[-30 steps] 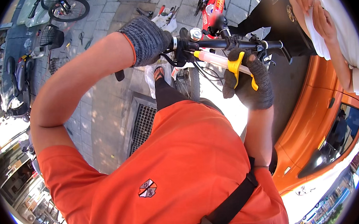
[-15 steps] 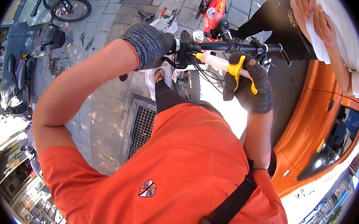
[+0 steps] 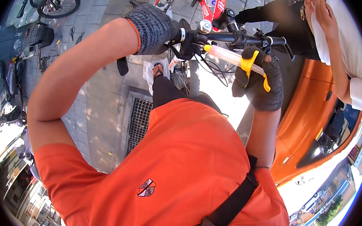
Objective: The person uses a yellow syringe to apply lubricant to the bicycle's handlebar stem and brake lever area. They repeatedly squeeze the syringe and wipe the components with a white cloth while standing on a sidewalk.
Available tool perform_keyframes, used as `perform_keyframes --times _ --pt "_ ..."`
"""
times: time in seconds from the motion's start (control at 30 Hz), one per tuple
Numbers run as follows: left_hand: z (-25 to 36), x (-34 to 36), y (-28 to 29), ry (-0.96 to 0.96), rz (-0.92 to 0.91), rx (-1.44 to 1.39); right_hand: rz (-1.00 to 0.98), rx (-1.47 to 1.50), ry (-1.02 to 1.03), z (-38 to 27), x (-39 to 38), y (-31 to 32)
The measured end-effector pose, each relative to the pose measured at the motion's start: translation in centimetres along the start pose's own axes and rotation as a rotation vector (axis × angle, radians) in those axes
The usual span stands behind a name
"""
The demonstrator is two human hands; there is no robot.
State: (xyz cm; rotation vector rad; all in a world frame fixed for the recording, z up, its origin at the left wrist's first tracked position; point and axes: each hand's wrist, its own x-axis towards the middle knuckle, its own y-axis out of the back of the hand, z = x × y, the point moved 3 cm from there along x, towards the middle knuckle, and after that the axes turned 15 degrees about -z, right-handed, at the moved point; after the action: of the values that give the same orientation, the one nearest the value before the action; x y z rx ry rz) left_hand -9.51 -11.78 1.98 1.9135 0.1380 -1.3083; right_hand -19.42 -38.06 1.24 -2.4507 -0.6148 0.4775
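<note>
My left hand (image 3: pixel 152 31), in a grey knitted glove, is closed around the left end of a black bicycle handlebar (image 3: pixel 221 36). My right hand (image 3: pixel 265 84), in a similar dark glove, grips a clear syringe (image 3: pixel 227 56) with a yellow tip, a yellow finger flange and a yellow plunger end. The barrel looks pale pink inside. Its tip points left at the brake lever clamp (image 3: pixel 191 44) beside my left hand; whether it touches there I cannot tell. Thin black cables (image 3: pixel 215 68) hang below the bar.
A red bicycle frame (image 3: pixel 213 5) stands beyond the handlebar. Close by on the right is another person (image 3: pixel 351 29), hands together. An orange car (image 3: pixel 300 111) is parked at the right. A metal grate (image 3: pixel 140 124) lies in the paving; scattered tools and other bikes (image 3: pixel 58 6) are at the upper left.
The view has shifted a little, so the bar, syringe and right hand sit slightly farther right. Both hands keep their grips, and the syringe tip stays by the lever clamp.
</note>
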Motion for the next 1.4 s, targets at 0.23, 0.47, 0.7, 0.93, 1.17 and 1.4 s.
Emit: perform_keyframes --times 0.23,0.47,0.7,0.93,1.17,1.4 --pt "-1.3 0.4 -0.8 -0.150 0.116 0.017 0.143 0.087 0.037 1.2 -0.2 -1.3" --pt "-0.1 -1.2 -0.6 -0.110 0.101 -0.142 -0.075 0.206 0.061 0.0 -0.6 -0.2" --pt "1.8 -1.9 -0.2 -0.006 0.039 -0.188 -0.070 0.092 -0.067 -0.8 -0.7 1.1" --pt "4.5 -3.1 0.0 0.066 0.023 -0.288 -0.138 0.090 -0.136 -1.2 -1.6 3.0" --pt "4.7 -2.4 0.5 0.063 -0.040 -0.275 -0.084 0.092 -0.096 -1.2 -2.4 2.7" --pt "4.0 -4.0 1.5 0.026 -0.080 -0.413 -0.088 0.123 -0.029 -1.2 -3.2 2.6"
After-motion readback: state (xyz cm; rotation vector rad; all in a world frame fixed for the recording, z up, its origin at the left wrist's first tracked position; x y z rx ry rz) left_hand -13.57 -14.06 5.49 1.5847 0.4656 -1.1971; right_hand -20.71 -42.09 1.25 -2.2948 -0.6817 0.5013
